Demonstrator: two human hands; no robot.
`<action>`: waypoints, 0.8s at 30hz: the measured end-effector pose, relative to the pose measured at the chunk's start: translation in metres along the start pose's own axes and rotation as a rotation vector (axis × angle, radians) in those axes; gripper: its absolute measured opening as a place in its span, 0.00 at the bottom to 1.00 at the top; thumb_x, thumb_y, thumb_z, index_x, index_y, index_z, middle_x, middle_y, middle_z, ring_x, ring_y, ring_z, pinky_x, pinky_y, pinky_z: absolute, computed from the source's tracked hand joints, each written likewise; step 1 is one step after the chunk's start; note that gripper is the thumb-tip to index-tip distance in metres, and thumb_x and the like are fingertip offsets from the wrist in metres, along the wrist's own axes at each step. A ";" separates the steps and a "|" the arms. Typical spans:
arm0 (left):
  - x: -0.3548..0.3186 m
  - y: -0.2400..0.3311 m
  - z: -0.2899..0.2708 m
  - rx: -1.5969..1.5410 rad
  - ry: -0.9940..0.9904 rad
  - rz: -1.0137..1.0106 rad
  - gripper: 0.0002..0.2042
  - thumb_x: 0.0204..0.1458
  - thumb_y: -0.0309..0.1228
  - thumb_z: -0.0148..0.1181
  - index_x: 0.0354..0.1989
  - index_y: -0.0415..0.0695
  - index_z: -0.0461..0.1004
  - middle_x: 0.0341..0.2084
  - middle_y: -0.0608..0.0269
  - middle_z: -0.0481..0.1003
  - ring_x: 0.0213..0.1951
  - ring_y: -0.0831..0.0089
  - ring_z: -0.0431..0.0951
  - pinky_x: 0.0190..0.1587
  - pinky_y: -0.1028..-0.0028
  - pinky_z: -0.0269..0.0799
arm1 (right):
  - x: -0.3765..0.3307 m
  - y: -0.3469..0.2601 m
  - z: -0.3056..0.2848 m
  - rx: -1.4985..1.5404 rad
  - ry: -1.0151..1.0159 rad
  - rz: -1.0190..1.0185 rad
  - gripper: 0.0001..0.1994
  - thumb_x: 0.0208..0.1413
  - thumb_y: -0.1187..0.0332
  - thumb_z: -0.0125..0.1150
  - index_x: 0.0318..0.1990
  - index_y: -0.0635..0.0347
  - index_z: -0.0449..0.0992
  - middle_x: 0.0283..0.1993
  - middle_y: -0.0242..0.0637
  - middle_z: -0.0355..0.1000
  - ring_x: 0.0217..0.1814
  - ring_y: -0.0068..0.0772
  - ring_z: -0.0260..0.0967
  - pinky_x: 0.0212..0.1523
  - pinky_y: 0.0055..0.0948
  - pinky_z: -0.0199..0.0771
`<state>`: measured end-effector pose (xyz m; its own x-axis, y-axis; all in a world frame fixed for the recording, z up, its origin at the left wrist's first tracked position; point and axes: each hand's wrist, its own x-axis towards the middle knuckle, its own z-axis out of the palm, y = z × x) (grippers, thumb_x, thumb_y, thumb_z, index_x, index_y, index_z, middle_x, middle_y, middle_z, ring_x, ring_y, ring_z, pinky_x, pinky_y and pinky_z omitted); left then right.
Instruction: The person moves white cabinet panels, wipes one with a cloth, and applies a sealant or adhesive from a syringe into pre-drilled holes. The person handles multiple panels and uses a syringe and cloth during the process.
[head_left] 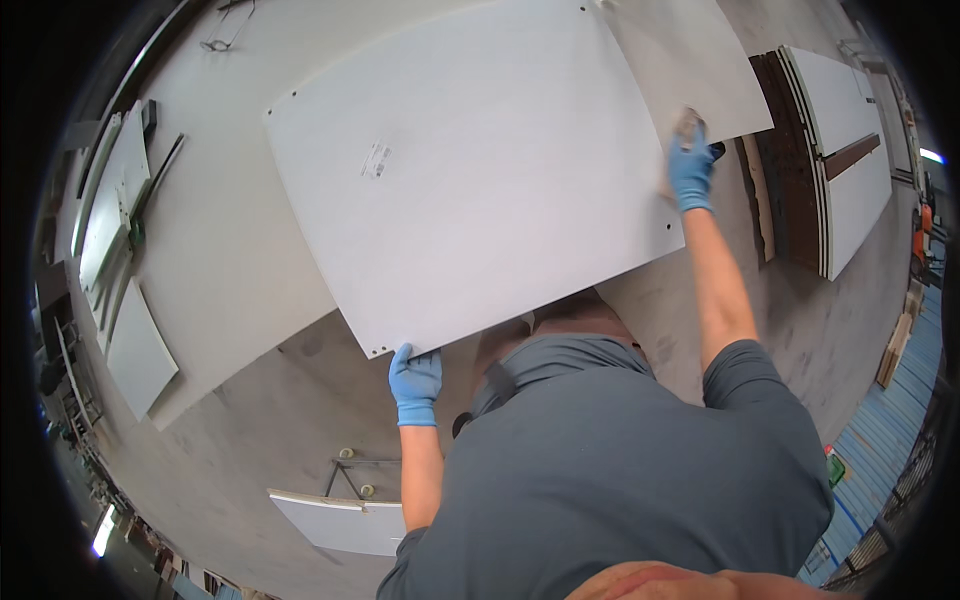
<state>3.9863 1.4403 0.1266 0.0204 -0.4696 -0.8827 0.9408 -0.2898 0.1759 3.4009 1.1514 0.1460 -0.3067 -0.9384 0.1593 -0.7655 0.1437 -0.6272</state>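
A large white panel (480,180) with small dark holes near its corners and a printed label (376,160) lies flat in front of me. My left hand (415,388), in a blue glove, grips its near edge by the left corner, thumb on top and the other fingers partly hidden. At the panel's right edge, my blue-gloved right hand (692,175) is closed on a crumpled brownish rag (689,124). A small black piece (717,150) shows beside that hand; what it belongs to is unclear. Another pale panel (700,65) lies beyond, to the right.
Stacked white and brown boards (815,160) stand at the right. More white panels (118,200) lean at the left, with a loose board (140,350) nearby. A wheeled metal frame (355,465) and another white panel (340,522) are at the lower left.
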 end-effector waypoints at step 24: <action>0.003 -0.010 0.011 -0.112 0.017 0.133 0.27 0.55 0.22 0.55 0.66 0.43 0.70 0.62 0.58 0.75 0.65 0.58 0.72 0.70 0.53 0.65 | 0.192 -0.130 0.192 -0.681 0.211 -0.043 0.33 0.66 0.55 0.50 0.75 0.62 0.57 0.78 0.61 0.53 0.80 0.59 0.51 0.79 0.55 0.46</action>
<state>3.9737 1.4330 0.1273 0.1523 -0.4831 -0.8622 0.9611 -0.1311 0.2432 3.5498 0.8922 0.1116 -0.3183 -0.8766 0.3608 -0.9415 0.3367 -0.0125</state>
